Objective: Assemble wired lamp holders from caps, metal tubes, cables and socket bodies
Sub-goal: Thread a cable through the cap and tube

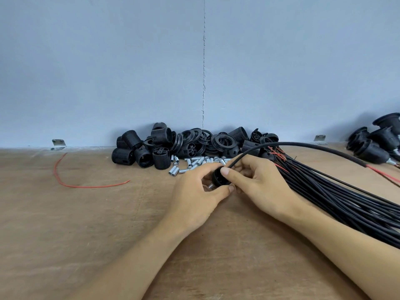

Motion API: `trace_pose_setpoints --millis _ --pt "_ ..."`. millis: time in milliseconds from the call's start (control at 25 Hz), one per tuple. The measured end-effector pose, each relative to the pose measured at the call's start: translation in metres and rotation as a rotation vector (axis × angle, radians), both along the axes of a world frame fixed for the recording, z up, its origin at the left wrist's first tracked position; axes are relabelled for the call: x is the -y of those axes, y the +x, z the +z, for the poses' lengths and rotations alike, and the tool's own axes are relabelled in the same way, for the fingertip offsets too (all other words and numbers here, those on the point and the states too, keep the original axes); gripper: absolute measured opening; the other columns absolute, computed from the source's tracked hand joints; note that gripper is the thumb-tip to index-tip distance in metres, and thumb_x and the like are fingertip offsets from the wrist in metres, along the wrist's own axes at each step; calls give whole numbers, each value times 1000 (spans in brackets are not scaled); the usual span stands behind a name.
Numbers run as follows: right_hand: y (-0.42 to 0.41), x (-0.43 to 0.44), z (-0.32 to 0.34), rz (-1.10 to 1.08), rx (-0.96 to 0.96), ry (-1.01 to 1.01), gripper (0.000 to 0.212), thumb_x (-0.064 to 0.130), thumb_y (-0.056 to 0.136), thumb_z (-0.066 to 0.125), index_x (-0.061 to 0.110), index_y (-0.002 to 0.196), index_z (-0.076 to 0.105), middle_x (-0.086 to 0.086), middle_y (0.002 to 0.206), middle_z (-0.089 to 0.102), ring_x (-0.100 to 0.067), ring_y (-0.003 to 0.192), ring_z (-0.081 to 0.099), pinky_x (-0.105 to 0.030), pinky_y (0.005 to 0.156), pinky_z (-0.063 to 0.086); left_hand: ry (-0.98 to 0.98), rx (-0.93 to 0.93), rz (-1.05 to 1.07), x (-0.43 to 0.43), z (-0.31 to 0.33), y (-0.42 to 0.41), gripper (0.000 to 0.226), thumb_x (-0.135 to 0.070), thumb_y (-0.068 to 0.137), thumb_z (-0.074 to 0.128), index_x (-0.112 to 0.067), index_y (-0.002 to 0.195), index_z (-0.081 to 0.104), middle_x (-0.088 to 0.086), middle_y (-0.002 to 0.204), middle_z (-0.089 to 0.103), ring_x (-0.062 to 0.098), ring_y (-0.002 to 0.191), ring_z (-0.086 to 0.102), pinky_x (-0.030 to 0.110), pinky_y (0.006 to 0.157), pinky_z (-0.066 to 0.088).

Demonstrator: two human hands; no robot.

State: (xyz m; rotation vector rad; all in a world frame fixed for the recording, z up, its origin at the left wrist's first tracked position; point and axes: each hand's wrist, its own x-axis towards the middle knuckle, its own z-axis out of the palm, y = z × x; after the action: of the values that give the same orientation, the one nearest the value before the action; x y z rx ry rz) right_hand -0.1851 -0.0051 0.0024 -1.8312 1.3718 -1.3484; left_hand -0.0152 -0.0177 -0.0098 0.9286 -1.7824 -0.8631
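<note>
Black cap (217, 179) w/ a short metal tube (210, 187) poking out its lower-left side is held just above the wooden bench (86, 224), mid-frame, btw both hands. L hand (194, 191) grips it: index curled over the top, thumb under, other fingers hidden behind. R hand (262, 185) pinches the cable (303, 145) right where it meets the cap, thumb tip flat on the cap's face, index over the cable.

Key relation: the cable comes into the cap from upper right and the tube points lower left, toward the L palm, so the feed axis prob. runs upper right to lower left. R hand is on the cable side, L on the tube side. Can't tell if the cable tip has come out through the tube; fingers cover it. The cable arcs up and right, and its far end w/ red leads lies well apart on the bench.

Around:
- loose metal tubes (194, 162) just beyond the fingers
- pile of threaded socket bodies and rings (164, 146) against the wall (108, 61)
- thick bundle of black cables (335, 198) right beside the R wrist, likeliest thing to snag the arc
- finished holders (376, 146) far right
- stray red wire (65, 180) far left, out of the way
</note>
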Motion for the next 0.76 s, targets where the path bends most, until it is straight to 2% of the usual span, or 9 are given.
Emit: trace_pose_setpoints --millis 120,200,320,400,480,600,760 --pt "-2 0 2 -3 -57 28 27 39 94 66 20 75 67 6 64 64 -6 59 52 -24 60 41 61 -30 -29 0 -1 -1 33 -24 84 80 -46 107 70 -21 93 74 3 81 70 14 72 53" --pt "-2 -1 3 3 -62 39 31 43 95 63 20 75 66 7 60 57 -6 57 47 -23 58 38 102 -59 -56 0 -1 -1 31 -24 87 77 -47 106 69 -19 87 74 10 74 71 19 68 56" --pt "1 1 4 74 174 67 8 31 92 72 23 93 70 1 70 58 -9 56 50 -19 53 41 166 -116 -117 2 -2 -1 28 -18 91 74 -38 109 70 -9 86 77 22 77 75 31 74 62" --pt "2 3 5 102 299 81 17 24 90 73 20 105 69 -3 72 55 -12 54 48 -19 51 40 209 -157 -164 3 -2 0 26 -14 92 73 -34 109 70 -3 86 78 22 79 75 29 73 61" --pt "1 4 7 76 362 72 14 26 92 70 17 103 70 -1 67 52 -12 52 45 -19 50 40 237 -171 -188 4 -2 -1 27 -15 91 74 -32 112 69 -1 88 78 23 80 76 27 73 60" --pt "1 3 6 29 292 89 28 39 98 59 16 87 72 4 57 51 -11 52 44 -17 51 40 254 -174 -200 6 -4 -1 32 -16 90 75 -26 120 69 1 90 78 23 82 76 26 74 59" --pt "3 2 9 85 196 138 32 37 102 53 19 89 75 -1 59 46 -12 54 40 -20 53 37 265 -212 -220 6 -5 -2 38 -14 92 73 -29 127 66 0 92 78 21 83 76 25 74 58"
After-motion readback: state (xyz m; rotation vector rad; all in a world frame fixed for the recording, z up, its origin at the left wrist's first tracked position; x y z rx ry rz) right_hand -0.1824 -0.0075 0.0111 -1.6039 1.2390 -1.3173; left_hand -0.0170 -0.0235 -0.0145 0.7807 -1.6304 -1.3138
